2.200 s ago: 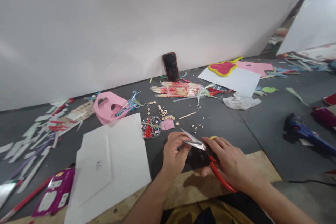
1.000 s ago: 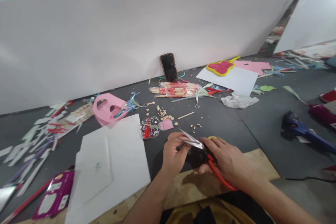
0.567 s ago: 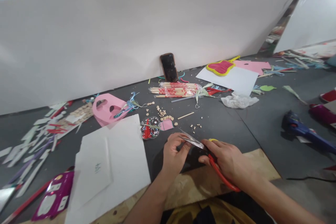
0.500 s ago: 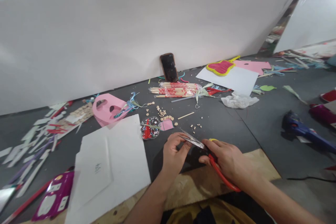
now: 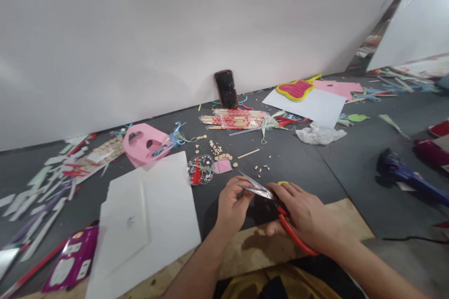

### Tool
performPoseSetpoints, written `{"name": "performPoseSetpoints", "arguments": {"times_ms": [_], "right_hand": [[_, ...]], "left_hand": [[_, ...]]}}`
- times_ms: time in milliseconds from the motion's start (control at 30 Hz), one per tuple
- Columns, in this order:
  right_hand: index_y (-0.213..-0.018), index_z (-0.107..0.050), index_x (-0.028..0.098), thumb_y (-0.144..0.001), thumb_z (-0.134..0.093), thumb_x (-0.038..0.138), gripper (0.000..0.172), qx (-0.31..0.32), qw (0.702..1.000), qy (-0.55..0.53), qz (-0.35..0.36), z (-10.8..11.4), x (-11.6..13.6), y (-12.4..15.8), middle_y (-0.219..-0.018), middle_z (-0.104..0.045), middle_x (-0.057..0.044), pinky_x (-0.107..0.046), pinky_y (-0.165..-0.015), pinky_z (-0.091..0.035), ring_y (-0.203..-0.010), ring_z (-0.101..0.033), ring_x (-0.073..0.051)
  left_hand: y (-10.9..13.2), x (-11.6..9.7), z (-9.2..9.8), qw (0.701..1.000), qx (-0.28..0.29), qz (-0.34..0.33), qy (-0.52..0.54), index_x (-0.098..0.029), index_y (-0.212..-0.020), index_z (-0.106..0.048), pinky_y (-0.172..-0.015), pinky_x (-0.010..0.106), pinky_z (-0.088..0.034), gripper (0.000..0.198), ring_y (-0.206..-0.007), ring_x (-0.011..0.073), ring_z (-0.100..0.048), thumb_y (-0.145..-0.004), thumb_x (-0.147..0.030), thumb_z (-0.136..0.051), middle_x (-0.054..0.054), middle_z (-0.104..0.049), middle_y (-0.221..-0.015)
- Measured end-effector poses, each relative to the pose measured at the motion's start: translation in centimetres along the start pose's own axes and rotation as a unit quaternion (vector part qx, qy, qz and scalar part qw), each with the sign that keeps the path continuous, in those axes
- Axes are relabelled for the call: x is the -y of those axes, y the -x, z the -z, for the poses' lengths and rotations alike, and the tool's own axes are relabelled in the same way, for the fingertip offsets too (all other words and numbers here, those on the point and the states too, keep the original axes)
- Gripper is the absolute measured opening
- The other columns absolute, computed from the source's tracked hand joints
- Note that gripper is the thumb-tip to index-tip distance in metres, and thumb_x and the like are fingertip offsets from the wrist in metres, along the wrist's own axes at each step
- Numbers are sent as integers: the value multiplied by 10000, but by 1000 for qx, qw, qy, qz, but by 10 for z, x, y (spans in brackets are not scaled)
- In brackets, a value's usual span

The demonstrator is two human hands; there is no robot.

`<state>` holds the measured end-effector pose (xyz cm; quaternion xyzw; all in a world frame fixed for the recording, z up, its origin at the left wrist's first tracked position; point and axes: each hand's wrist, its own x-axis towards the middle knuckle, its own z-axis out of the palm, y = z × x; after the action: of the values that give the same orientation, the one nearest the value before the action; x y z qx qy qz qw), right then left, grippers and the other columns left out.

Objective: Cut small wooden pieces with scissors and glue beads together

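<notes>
A pair of steel scissors with red handles [image 5: 277, 205] sits between my hands above a wooden board. My left hand [image 5: 233, 204] pinches the steel blades near their pivot, tips pointing up and left. My right hand [image 5: 301, 212] lies over the pivot and the red handles, gripping them. A small yellow piece [image 5: 282, 182] shows just beyond my right fingers. A dark shape under the blades could be a shadow or a black sheet; I cannot tell which.
Stacked white paper sheets [image 5: 150, 205] lie left of my hands. Ahead are a googly-eye container [image 5: 200, 170], scattered wooden beads, and a phone [image 5: 226, 89] leaning on a white board [image 5: 175, 32]. A blue glue gun [image 5: 403, 180] lies to the right.
The scissor blades look slightly wider apart than half a second ago. My right fingers have spread a little over the pivot, and the view has barely shifted.
</notes>
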<state>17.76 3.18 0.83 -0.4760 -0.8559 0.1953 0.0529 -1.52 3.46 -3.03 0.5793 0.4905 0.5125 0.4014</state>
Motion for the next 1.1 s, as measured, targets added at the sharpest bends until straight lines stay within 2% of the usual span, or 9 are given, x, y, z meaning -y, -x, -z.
{"name": "performPoseSetpoints", "arguments": {"times_ms": [100, 267, 433, 600, 700, 867, 1100], "right_hand": [[-1254, -473, 130, -818, -549, 550, 610, -14, 1000, 9, 7, -4, -1, -1, -1081, -624, -147, -415, -799, -507, -1012, -592, -302], [-1176, -534, 159, -894, -446, 518, 465, -46, 998, 28, 16, -7, -1, -2, -961, -677, -113, -340, -712, -517, -872, -658, -249], [-1084, -581, 171, -924, -399, 495, 404, -68, 997, 22, 13, -8, -1, 0, -855, -696, -91, -300, -637, -503, -754, -671, -217], [-1129, -562, 157, -911, -430, 481, 411, -68, 998, 15, 4, -12, -3, 1, -923, -688, -116, -330, -670, -512, -799, -668, -236], [-1187, -525, 161, -878, -483, 484, 448, -47, 999, 14, -3, -9, -2, 0, -989, -666, -122, -352, -691, -512, -861, -652, -256], [-1249, -473, 157, -815, -557, 461, 536, -31, 999, 8, -8, -2, 2, 0, -1076, -618, -141, -398, -763, -496, -1004, -586, -297], [-1222, -497, 171, -814, -571, 471, 512, -34, 999, 10, 5, -4, -1, 0, -1032, -632, -128, -378, -751, -496, -967, -601, -283]], "left_hand": [[0, 0, -1, 1000, -1, 7, 2, -170, -757, -674, -752, 274, -464, 128, -805, 167, -602, -830, -235, -591, 48, -650, -834], [1, 0, -2, 1000, -9, -1, -1, -167, -723, -658, -746, 273, -463, 158, -792, 166, -596, -837, -242, -578, 43, -647, -805], [0, -2, -2, 1000, -4, -5, -2, -165, -730, -658, -755, 278, -469, 169, -814, 174, -596, -844, -253, -569, 55, -649, -802], [1, -3, -3, 1000, -13, 5, -1, -167, -756, -669, -784, 281, -471, 107, -843, 177, -608, -801, -254, -627, 55, -660, -853], [1, -2, -3, 999, -28, 12, -16, -173, -747, -673, -799, 291, -473, 104, -847, 179, -617, -795, -259, -641, 49, -666, -857], [2, 3, -2, 999, -27, -14, -22, -181, -777, -695, -808, 311, -479, 97, -860, 188, -622, -807, -241, -625, 58, -679, -876], [0, 1, 0, 999, -9, -13, -35, -185, -751, -707, -789, 313, -493, 129, -837, 195, -637, -811, -257, -619, 59, -692, -836]]}}
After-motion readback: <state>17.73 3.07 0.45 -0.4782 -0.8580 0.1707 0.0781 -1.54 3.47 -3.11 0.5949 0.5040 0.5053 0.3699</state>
